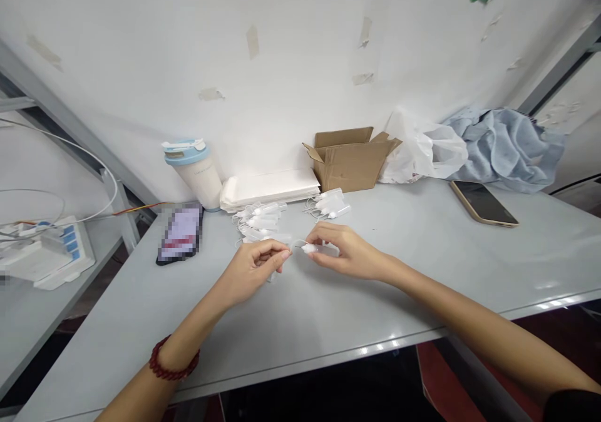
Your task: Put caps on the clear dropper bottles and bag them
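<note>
My right hand (346, 251) is closed around a small translucent bottle (326, 248) with a white tip that points left. A thin pale strand (299, 242) curves from near that tip toward my left hand (259, 267). Thumb and forefinger of the left hand are pinched together at the strand's end; what lies between them is too small to make out. Just behind the left hand is a loose pile of similar small bottles (260, 218) with thin loops. A smaller group of such bottles (332, 204) rests beyond the right hand.
Along the wall stand a blue-lidded cup (200, 171), a stack of white paper or envelopes (270, 187), an open cardboard box (352, 165), a white plastic bag (422, 153) and a bluish cloth (511, 149). One phone (181, 233) lies left, another phone (483, 201) right, on the grey table (366, 312).
</note>
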Available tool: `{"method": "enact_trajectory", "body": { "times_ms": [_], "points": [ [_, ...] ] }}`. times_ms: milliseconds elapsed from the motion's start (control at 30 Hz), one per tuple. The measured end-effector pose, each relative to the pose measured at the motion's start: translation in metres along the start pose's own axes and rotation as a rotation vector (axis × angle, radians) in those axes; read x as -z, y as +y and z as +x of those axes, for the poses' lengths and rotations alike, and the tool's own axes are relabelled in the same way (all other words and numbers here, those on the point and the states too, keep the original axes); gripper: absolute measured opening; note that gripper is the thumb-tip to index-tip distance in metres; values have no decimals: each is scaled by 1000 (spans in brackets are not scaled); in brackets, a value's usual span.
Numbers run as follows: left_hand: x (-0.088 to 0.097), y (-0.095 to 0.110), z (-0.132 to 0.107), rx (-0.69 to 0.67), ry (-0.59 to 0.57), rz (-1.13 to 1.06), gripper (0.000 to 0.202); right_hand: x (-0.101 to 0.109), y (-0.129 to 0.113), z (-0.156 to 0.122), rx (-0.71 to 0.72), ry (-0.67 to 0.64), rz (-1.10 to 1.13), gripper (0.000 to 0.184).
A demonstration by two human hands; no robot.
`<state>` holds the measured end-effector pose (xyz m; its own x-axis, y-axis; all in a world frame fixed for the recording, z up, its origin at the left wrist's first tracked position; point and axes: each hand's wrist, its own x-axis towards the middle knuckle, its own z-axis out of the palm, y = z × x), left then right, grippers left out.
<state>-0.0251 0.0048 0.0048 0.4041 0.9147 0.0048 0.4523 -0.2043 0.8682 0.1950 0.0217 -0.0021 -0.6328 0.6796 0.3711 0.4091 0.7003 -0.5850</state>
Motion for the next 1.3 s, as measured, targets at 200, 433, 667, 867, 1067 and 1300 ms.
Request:
{"method": "enact_trajectory", "body": {
  "times_ms": [200, 433, 667, 867, 1067, 1300],
  "points": [
    [-5, -4, 1, 18, 16, -120, 25, -3, -4, -2, -15, -16, 59, 4],
    [-7, -3, 3, 58, 18, -247, 24, -4, -3, -2, -31, -14, 86, 5],
    [-7, -4, 3, 85, -16, -324, 25, -4, -2, -3, -31, -18, 92, 6],
    [-7, -3, 3, 107, -16, -324, 26, -4, -3, -3, -29, -19, 89, 6],
    [-8, 0, 2, 122, -12, -350, 26, -6, -4, -3, 4, -11, 74, 5],
    [-8, -1, 2, 99, -16, -340, 24, -4, -5, -2, -8, 1, 64, 5]
  ]
}}
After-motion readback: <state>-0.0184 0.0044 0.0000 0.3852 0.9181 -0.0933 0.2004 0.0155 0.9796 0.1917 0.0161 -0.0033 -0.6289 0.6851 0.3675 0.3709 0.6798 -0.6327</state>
